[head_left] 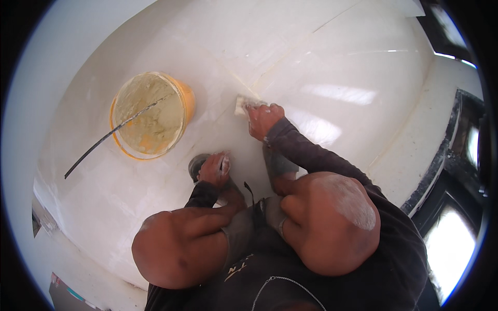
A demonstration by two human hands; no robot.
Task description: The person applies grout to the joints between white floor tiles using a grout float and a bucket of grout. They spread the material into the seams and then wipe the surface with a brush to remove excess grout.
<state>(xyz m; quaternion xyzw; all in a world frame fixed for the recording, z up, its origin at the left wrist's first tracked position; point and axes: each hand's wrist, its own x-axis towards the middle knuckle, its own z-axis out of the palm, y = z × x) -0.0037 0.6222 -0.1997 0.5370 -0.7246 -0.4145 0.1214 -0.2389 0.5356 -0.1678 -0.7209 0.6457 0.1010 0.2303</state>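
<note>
My right hand (265, 122) is closed around a small pale flat-edged piece (240, 105), pressed on the glossy white tiled floor (223, 57). Pale yellowish joint lines meet just beyond it. My fingers are smeared with white, and they hide part of the piece, so its exact kind is unclear. Beside my left shoe (196, 167), my left hand (215, 169) is low with its fingers curled and coated in white residue. What it holds, if anything, I cannot make out. My bare knees, the right one dusted white, are bent on either side.
To the left stands a yellow bucket (188, 103) with beige paste inside. A thin dark rod (98, 147) leans out of it over the rim. White walls curve round the floor, and dark-framed glazed panels (450, 228) stand at the right.
</note>
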